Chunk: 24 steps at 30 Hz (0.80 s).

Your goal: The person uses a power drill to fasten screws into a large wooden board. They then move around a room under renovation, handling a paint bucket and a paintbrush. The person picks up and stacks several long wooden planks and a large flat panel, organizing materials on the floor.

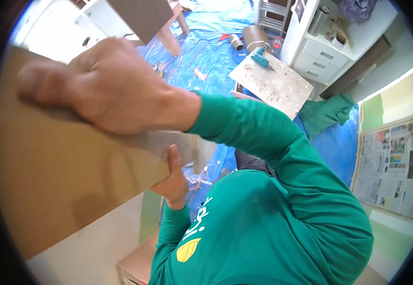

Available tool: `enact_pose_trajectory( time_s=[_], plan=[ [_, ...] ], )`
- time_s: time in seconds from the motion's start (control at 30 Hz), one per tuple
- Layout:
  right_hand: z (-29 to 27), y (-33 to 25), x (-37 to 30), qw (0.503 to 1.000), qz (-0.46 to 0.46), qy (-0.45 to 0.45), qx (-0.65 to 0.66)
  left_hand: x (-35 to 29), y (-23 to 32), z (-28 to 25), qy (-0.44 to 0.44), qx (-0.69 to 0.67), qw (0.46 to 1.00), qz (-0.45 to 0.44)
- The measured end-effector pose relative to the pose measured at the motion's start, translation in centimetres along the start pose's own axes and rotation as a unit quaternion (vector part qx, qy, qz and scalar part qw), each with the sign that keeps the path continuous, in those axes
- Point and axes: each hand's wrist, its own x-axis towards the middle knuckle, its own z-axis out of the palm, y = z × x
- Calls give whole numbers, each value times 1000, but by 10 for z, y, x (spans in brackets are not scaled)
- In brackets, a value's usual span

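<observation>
A large flat brown wooden board (59, 171) fills the left side, tilted close in front of me. My right hand (109, 88) reaches across to its upper edge, with its fingers bent over that edge; some of them are hidden. Lower down, my left hand (173, 183) grips the board's near end. Its thumb points up against the board and its other fingers are out of sight behind. Both forearms are in green sleeves.
Blue plastic sheeting (206, 33) covers the floor. Ahead stands a low splattered table (277, 85) with a teal power drill (260, 58) on it. A green cloth (327, 114), a white drawer cabinet (320, 59) and a newspaper-covered panel (391, 164) are to the right. A metal ladder (269, 14) stands far off.
</observation>
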Motion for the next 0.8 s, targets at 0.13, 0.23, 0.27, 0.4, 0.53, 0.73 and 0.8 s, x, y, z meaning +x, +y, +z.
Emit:
enact_pose_trajectory(
  time_s=[0.13,0.23,0.27,0.4,0.53,0.73,0.8],
  plan=[
    [-39,48,92,1000,-24,-15,-13,80,-57,48,-8,15,1000,11],
    [-74,80,160,995,-70,-74,9,155,-81,85,13,10,999,37],
    [-87,106,180,991,-127,-42,-12,179,-92,105,15,-5,999,41],
    [-174,256,226,979,-184,-9,-90,265,-122,171,91,-67,994,-12],
    [-251,417,216,976,93,-80,-178,335,-146,220,143,-93,984,-44],
    [-302,557,282,979,151,59,-124,442,-213,281,146,-180,972,-25],
    [-319,602,305,970,196,101,-104,481,-242,297,163,-184,969,-5]
  ],
)
